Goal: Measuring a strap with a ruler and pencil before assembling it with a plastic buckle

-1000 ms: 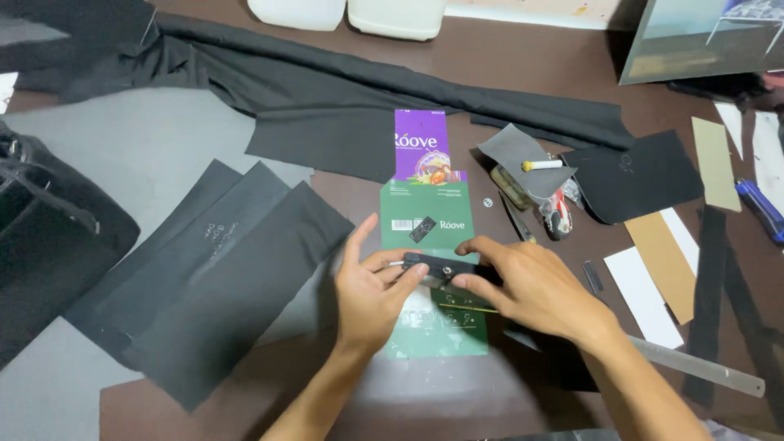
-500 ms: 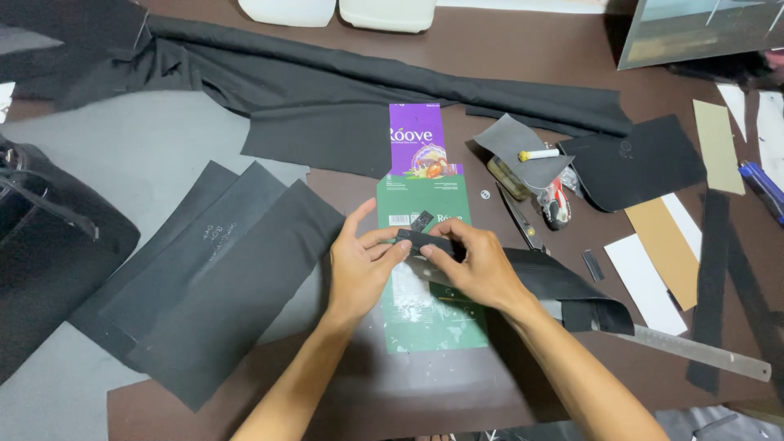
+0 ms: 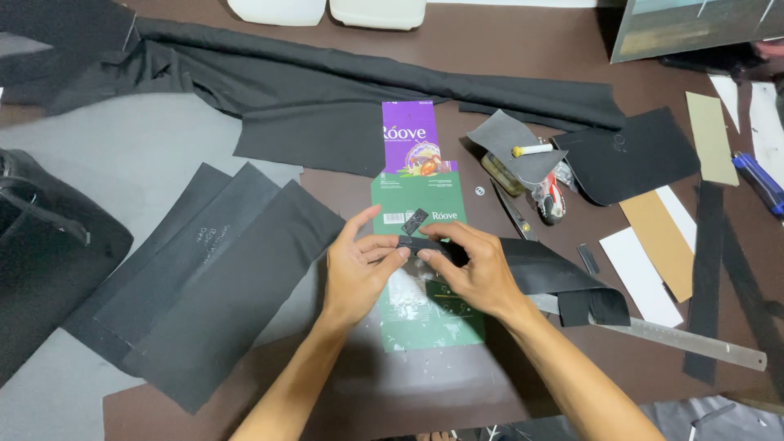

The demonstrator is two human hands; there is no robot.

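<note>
A black fabric strip (image 3: 523, 273) lies mid-counter over a green card (image 3: 425, 269), its left end pinched between both hands. The left hand (image 3: 358, 269) and right hand (image 3: 474, 265) have fingers pressed together on it. A steel ruler (image 3: 678, 339) lies toward the counter's right edge, black fabric panels (image 3: 204, 278) toward the left edge.

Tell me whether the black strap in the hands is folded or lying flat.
Folded: the black strap doubles back at its right end, beside the steel ruler.
</note>
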